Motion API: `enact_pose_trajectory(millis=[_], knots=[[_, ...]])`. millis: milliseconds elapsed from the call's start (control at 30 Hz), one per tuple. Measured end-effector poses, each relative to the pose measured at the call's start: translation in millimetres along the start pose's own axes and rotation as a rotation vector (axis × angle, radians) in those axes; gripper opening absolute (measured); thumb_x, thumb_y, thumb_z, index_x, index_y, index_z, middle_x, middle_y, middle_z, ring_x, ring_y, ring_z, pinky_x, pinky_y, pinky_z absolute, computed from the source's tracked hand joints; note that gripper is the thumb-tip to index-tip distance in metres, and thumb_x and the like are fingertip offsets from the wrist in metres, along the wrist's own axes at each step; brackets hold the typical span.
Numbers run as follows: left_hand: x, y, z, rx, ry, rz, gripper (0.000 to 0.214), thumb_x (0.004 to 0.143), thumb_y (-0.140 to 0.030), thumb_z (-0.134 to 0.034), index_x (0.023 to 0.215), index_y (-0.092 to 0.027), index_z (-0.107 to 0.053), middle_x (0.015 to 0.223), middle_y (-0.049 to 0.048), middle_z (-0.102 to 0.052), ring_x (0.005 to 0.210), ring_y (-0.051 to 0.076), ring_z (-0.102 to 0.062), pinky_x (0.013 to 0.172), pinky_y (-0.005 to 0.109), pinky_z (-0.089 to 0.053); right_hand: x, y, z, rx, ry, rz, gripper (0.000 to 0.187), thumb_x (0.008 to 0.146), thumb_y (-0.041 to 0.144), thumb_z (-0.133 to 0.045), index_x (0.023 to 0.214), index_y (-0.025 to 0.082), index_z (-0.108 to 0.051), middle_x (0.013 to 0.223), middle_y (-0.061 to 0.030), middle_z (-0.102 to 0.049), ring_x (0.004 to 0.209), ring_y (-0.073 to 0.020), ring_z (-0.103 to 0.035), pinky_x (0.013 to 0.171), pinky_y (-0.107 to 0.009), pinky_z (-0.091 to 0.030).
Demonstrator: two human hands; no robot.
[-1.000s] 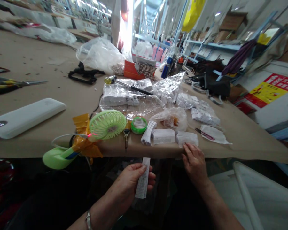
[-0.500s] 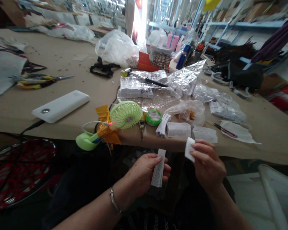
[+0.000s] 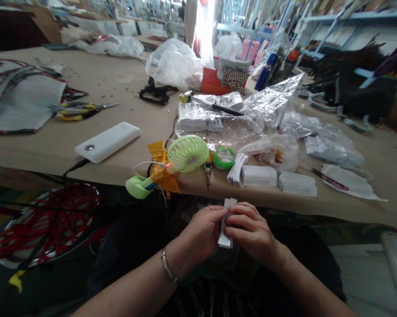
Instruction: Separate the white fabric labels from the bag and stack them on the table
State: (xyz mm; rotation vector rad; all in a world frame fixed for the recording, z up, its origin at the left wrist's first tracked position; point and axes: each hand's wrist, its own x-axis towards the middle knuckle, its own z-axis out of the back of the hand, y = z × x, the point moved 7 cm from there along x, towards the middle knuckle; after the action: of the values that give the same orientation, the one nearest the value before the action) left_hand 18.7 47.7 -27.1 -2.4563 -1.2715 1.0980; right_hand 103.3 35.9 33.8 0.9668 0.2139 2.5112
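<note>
Between my hands, just below the table's front edge, are narrow white printed labels [image 3: 225, 240]. My left hand [image 3: 203, 233] pinches them between thumb and fingers. From the right, my right hand [image 3: 253, 231] closes on the upper part of the same labels, its fingertips meeting those of the left. Whether it grips a separate label cannot be made out. Near the table edge above the hands lie a fanned label stack [image 3: 238, 169], a flat label stack [image 3: 259, 176] and another label stack [image 3: 297, 183].
A green fan [image 3: 187, 154] is taped to the table edge, beside a soldering iron-like tool [image 3: 208, 174] and a round green container [image 3: 224, 157]. A white power bank [image 3: 107, 141] lies left, near pliers [image 3: 79, 110]. Tweezers [image 3: 330, 179] rest on paper at right; a hammer [image 3: 211, 104] lies on plastic bags.
My right hand has moved left and down, bringing its white label to the labels in my left hand. The view has shifted, so the table things sit further right.
</note>
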Motion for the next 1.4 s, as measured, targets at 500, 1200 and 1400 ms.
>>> enact_pose_trajectory(millis=[500,1200,1400], knots=[[-2,2,-5.2,0.014,0.102,-0.008,0.015,0.068,-0.017,-0.067,0.077,-0.005,-0.066,0.068,0.0073,-0.064,0.056,0.009,-0.056,0.051,0.017,-0.039,-1,1,-2,0.045,0.041,-0.012,0.015,0.082,0.011,-0.055,0.089,0.023,-0.063,0.089,0.0008,-0.068,0.105,-0.0186,-0.052,0.097,-0.041,-0.037],[-13,10,-5.6,0.221,0.182,0.105,0.02,0.084,-0.03,-0.049,0.088,-0.012,-0.055,0.068,0.0043,-0.06,0.054,0.014,-0.06,0.053,0.027,-0.049,-16,-57,-46,1.468,0.139,-0.971,0.046,0.065,0.025,-0.072,0.109,0.018,-0.06,0.102,-0.0048,-0.062,0.088,-0.0148,-0.059,0.08,-0.026,-0.046],[-14,12,-3.7,0.259,0.219,0.112,0.021,0.081,-0.032,-0.053,0.087,-0.012,-0.056,0.066,0.0037,-0.06,0.052,0.012,-0.059,0.049,0.023,-0.047,-11,-55,-59,1.653,0.13,-0.893,0.032,0.062,0.02,-0.073,0.093,0.015,-0.066,0.109,-0.0066,-0.059,0.098,-0.0187,-0.056,0.087,-0.029,-0.043]])
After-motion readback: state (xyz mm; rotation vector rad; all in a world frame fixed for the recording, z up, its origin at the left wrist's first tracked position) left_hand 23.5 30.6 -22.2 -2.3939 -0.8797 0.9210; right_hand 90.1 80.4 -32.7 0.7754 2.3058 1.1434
